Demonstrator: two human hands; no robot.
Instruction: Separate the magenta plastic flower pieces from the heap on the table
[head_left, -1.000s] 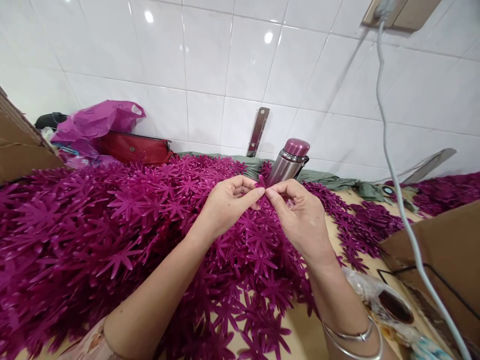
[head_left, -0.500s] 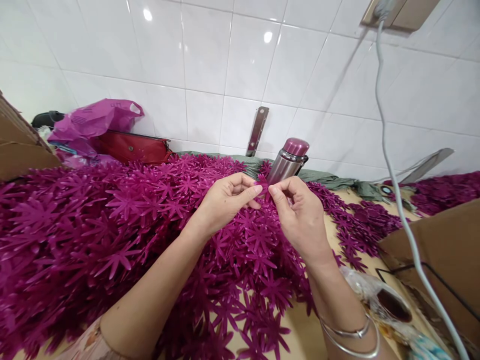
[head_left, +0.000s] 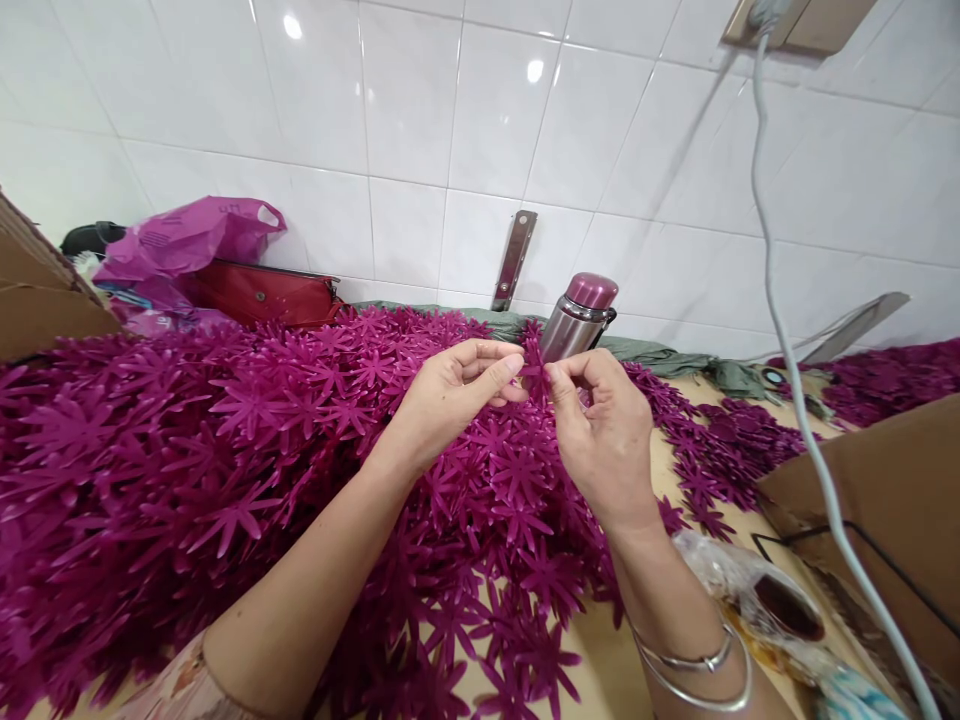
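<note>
Both hands meet above a big heap of magenta plastic flower pieces [head_left: 225,470]. My left hand [head_left: 450,395] is curled, thumb and forefinger pinching one magenta flower piece [head_left: 534,365]. My right hand [head_left: 604,425] faces it, its thumb and forefinger also pinched on that same piece from the right side. The piece is held upright between the fingertips, just in front of a steel flask with a purple lid [head_left: 577,318]. Two silver bangles [head_left: 694,665] sit on my right wrist.
A white tiled wall stands behind. A pink plastic bag [head_left: 187,240] and a red case [head_left: 262,297] lie back left, cardboard boxes at far left [head_left: 37,300] and right [head_left: 870,500]. A grey cable [head_left: 787,330] hangs at right. A clear bag [head_left: 757,595] lies by my right forearm.
Both hands have risen slightly and the pinched flower piece now shows more plainly between the fingertips. Everything else stays put.
</note>
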